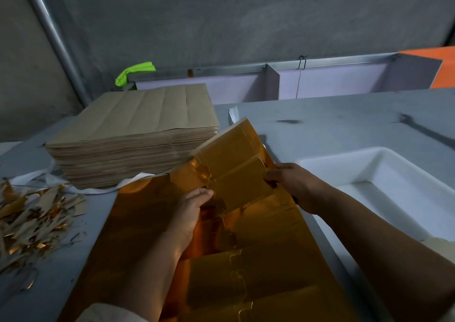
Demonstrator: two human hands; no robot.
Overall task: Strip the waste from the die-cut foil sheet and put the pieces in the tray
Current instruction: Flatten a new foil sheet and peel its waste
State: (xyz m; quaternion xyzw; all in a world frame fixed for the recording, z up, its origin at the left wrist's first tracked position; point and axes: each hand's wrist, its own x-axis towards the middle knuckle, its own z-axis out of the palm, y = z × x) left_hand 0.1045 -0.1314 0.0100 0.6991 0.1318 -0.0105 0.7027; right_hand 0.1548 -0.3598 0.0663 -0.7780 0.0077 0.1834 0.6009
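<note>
I see two hands, both mine. My right hand point(293, 186) grips the right edge of one gold strip point(236, 164), the fingers curled around it. My left hand point(192, 213) lies on the left edge of the same strip, with the fingers nearly straight on the foil. Whether its thumb pinches from below, I cannot tell. The strip rises tilted from between my hands, and its far end is up in the air beyond them.

There is one die-cut foil sheet point(147, 223), gold and shiny. It lies flat on the grey table point(332, 120) under both my hands and reaches back toward my body. I see cut outlines in it nearer to me, but I cannot count the pieces surely, because my forearms cover part of them.

There is one white tray point(384, 171), just to the right of my right hand, and its near edge touches the sheet or lies very close to it.

Beyond my left hand stands one thick stack of brown sheets point(138, 125), and one white band point(133, 181) lies at its foot. Far to the left of my left hand is one heap of waste strips point(32, 220), brown and gold mixed. Behind the stack I see one bright green cloth point(133, 72).
</note>
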